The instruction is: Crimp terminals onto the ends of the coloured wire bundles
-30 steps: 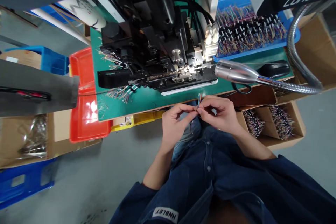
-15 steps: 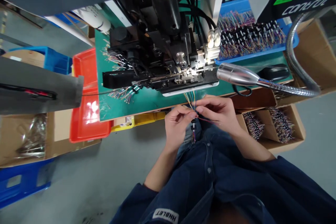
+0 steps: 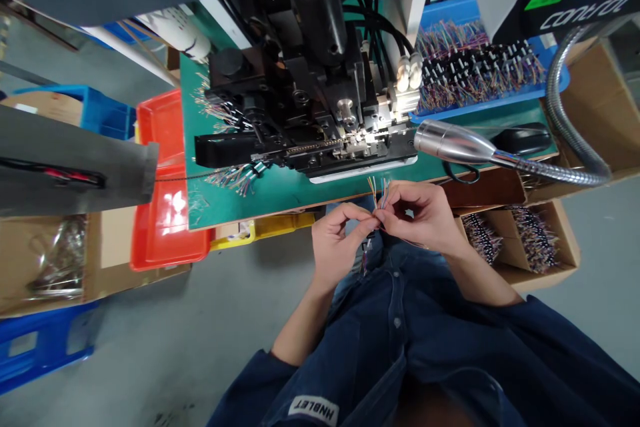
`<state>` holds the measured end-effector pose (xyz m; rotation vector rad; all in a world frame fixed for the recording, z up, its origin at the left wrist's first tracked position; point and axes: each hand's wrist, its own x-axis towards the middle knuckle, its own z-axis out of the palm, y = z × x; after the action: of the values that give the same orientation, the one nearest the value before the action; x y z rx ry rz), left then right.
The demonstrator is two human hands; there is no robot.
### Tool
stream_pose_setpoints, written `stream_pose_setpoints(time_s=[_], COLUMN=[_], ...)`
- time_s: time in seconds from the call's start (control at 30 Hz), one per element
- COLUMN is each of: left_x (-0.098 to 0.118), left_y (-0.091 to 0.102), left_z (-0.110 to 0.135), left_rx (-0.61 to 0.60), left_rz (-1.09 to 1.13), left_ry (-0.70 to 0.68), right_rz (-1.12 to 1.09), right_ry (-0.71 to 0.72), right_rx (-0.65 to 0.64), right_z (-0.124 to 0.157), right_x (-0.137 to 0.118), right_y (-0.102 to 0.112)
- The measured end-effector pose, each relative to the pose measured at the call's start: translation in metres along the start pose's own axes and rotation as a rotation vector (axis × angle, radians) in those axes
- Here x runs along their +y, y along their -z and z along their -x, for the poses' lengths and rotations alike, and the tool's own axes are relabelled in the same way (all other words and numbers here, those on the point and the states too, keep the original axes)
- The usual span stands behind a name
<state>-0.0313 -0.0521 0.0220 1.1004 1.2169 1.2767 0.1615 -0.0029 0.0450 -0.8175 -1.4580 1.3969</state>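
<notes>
Both hands meet in front of the bench edge, pinching one wire harness (image 3: 373,195) of thin coloured wires. My left hand (image 3: 337,240) grips it between thumb and forefinger. My right hand (image 3: 417,213) pinches it from the other side, fingertips touching the left ones. Loose wire ends fan upward above the fingers in two small groups. Below hangs the darker sleeved part with a tail of wire ends, partly covered by the left hand. A black crimping machine (image 3: 320,80) stands just beyond the hands, its working point (image 3: 360,138) brightly lit.
A silver gooseneck lamp (image 3: 453,141) reaches in from the right. Many harnesses fill a blue tray (image 3: 493,101) at the back right and a cardboard box (image 3: 537,275) below it. More harnesses (image 3: 243,177) lie on the green bench (image 3: 285,197). Red trays (image 3: 170,240) stand left.
The wire ends, earlier fanned over a wider spread, now stand in two tighter groups. My fingertips have come together, and the hanging tail has tilted slightly left.
</notes>
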Motion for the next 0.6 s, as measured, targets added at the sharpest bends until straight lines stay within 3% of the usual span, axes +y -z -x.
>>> stream_pose_setpoints(time_s=[0.17, 0.43, 0.6], left_x=[-0.005, -0.018, -0.015], left_y=[-0.006, -0.016, -0.015], left_z=[0.0, 0.006, 0.004], left_rx=[0.069, 0.123, 0.167], left_rz=[0.117, 0.195, 0.203], left_ry=[-0.072, -0.069, -0.039], right_rz=[-0.069, -0.11, -0.195], right_ry=[0.036, 0.015, -0.089], right_rx=[0.073, 0.198, 0.07], right_z=[0.002, -0.005, -0.002], right_x=[0.005, 0.008, 0.008], right_y=[-0.008, -0.009, -0.009])
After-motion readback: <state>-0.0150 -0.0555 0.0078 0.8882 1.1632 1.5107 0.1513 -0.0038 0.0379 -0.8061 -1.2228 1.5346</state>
